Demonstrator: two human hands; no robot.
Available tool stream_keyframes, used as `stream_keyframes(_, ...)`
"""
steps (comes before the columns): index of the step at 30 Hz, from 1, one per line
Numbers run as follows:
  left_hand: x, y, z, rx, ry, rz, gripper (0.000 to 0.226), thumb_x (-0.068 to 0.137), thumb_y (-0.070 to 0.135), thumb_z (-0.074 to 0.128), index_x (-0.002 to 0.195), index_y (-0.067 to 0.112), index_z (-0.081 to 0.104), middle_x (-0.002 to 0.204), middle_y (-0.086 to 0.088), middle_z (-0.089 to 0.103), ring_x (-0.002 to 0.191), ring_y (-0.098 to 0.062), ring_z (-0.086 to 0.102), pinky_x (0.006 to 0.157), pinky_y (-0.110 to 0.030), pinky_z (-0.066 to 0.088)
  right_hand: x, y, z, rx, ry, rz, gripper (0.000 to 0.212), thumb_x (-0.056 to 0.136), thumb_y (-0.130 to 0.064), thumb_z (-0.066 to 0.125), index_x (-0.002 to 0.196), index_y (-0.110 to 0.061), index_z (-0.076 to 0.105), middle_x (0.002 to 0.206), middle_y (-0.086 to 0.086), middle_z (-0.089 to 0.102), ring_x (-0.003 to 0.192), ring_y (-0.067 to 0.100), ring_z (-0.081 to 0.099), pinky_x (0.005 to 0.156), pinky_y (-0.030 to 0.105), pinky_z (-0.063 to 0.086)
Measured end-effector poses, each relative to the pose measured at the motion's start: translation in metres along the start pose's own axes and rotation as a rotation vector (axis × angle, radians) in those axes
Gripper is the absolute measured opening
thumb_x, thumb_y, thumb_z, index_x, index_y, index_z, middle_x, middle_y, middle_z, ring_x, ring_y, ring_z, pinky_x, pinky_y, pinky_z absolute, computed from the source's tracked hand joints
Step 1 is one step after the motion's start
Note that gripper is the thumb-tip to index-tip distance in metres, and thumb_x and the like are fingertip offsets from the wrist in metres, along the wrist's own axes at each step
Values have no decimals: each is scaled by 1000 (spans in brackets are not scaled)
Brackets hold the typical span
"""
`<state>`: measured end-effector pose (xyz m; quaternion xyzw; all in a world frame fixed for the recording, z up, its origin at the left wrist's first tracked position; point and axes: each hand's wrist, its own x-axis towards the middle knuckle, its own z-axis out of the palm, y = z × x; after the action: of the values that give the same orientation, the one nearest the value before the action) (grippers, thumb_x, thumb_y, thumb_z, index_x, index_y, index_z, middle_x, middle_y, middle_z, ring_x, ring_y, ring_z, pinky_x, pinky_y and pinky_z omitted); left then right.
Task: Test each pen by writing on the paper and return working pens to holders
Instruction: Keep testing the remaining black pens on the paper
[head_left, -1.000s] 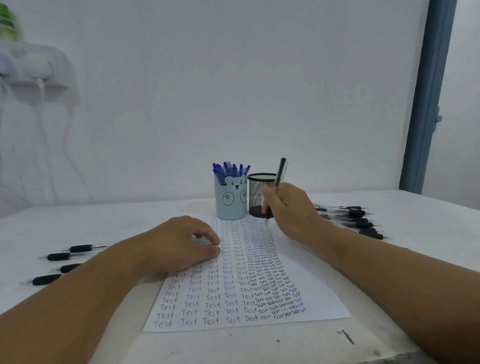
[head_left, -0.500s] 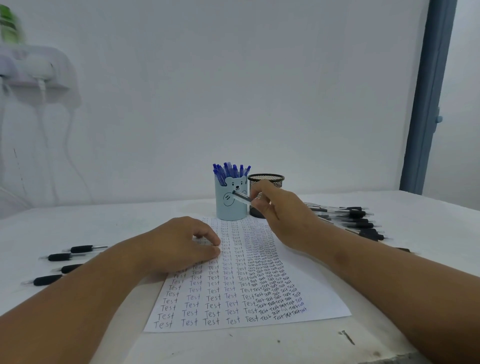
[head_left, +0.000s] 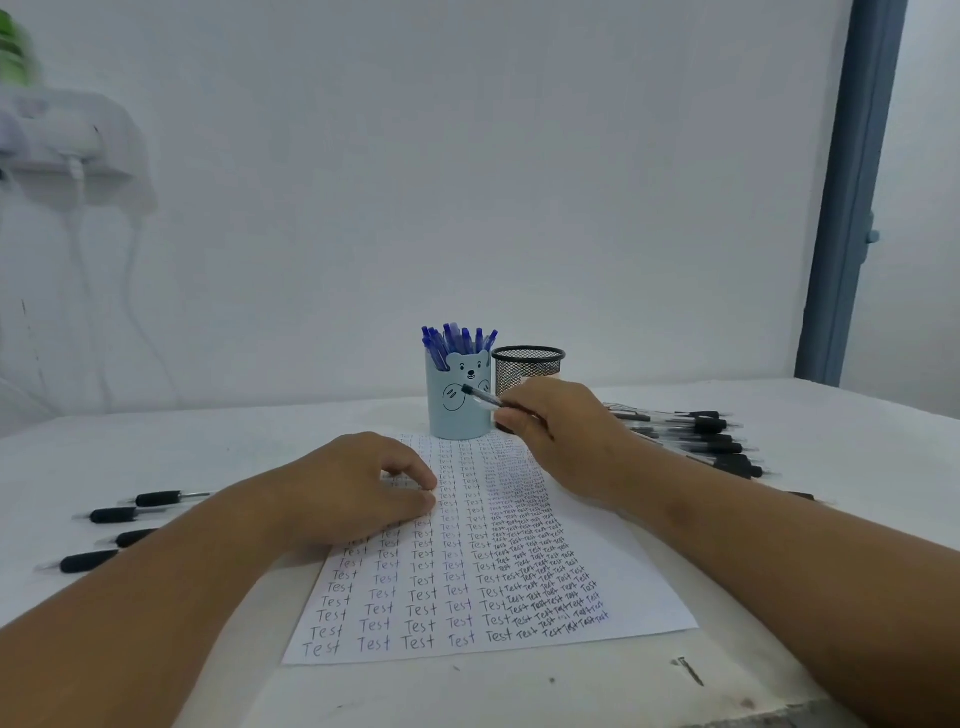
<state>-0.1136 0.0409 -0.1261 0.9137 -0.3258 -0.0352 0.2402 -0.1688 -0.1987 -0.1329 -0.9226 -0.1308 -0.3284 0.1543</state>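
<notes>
**Head view: pen in my right hand, held in front of the holders**

Head camera looks down over my two forearms onto the white table (head_left: 156, 457). My right hand (head_left: 566, 436), just right of centre frame, pinches a clear pen (head_left: 480, 397) between thumb and fingers; the pen lies almost level and its dark end points left, crossing in front of the light-blue bear holder (head_left: 457, 410). That holder stands at centre frame, packed with blue pens (head_left: 457, 340). Just to its right, partly behind my knuckles, sits the black mesh holder (head_left: 527, 366); I cannot tell what is in it.

My left hand (head_left: 353, 488) rests curled on the upper left part of the paper (head_left: 467, 571), fingertips down on the sheet, holding nothing. The paper lies in the lower centre of the frame, covered in rows of the word "Test", tighter and smaller toward its right side.

At the right, behind my right wrist, a bunch of black-tipped pens (head_left: 701, 441) lies on the table. At the left edge, four black-grip pens (head_left: 119, 525) lie apart from one another, beside my left forearm.
</notes>
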Motion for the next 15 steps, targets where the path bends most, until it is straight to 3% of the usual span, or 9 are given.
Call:
stream_keyframes(4,0,0,0,-1,1,11,16,90,47,70,105,43,71,126,22,56,103,11,48,94,-22,34,1,2,-3,9,-19,19,27,104,-24,51,82,-12,61,77,-4,51,73,7,45,65,22,35)
stream_keyframes(7,0,-1,0,-16,0,11,15,90,47,70,104,43,71,126,23,56,104,11,48,95,-23,34,3,5,-11,19,-34,97,16,101,-16,58,105,-10,71,89,-2,50,82,13,49,75,31,40)
stream_keyframes(9,0,-2,0,-24,1,10,15,89,47,71,103,43,71,127,22,56,105,11,48,96,-23,34,6,8,-23,18,23,156,25,97,-8,61,119,-15,70,89,-3,53,85,17,53,80,32,43)
stream_keyframes(15,1,-2,0,-22,-6,12,15,90,46,70,104,43,71,128,22,56,104,12,47,98,-24,34,-1,50,-57,-296,5,383,25,97,-4,59,111,-17,75,102,4,56,97,22,57,85,33,48)
